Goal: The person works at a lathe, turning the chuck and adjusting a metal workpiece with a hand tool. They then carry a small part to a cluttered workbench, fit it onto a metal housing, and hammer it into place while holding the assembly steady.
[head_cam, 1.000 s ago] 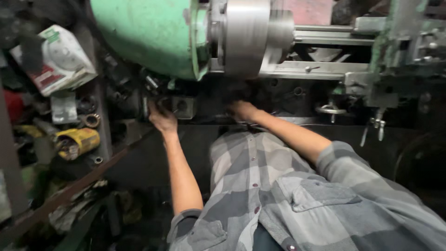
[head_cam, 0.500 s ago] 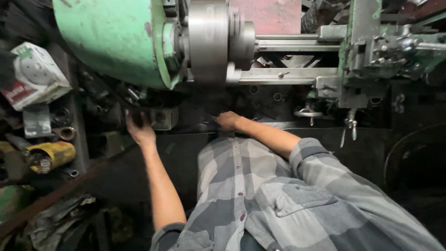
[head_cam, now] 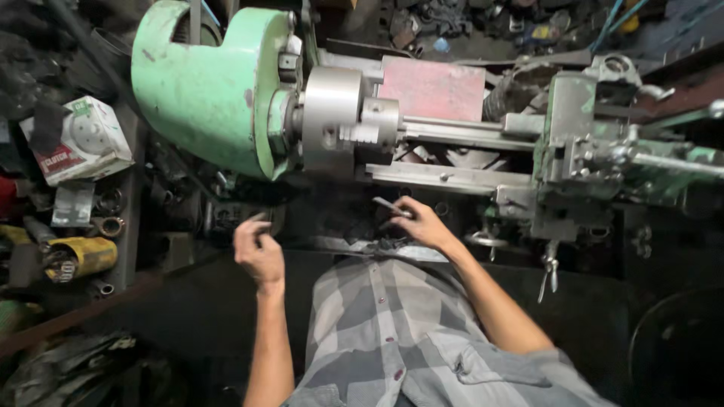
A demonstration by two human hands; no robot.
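Both hands have lifted; right hand [head_cam: 422,224] pinches a metal rod [head_cam: 392,206].

hands [head_cam: 260,252]: 2 | lathe [head_cam: 211,98]: 1 | chuck [head_cam: 332,120]: 1 | white box [head_cam: 79,139]: 1

Your shelf [head_cam: 130,188] at left carries a box [head_cam: 79,139], yellow can [head_cam: 81,258] and, probably, rings [head_cam: 109,224].

- The large green cast-metal headstock [head_cam: 211,90] and the grey steel chuck [head_cam: 332,124] wall off the space above the left hand [head_cam: 259,252].
- The right hand [head_cam: 422,224] sits in a dark gap under the long grey lathe bed rail [head_cam: 445,177].
- The green tool carriage [head_cam: 573,151] blocks rightward.
- The cluttered dark metal shelf [head_cam: 124,188] closes the left.
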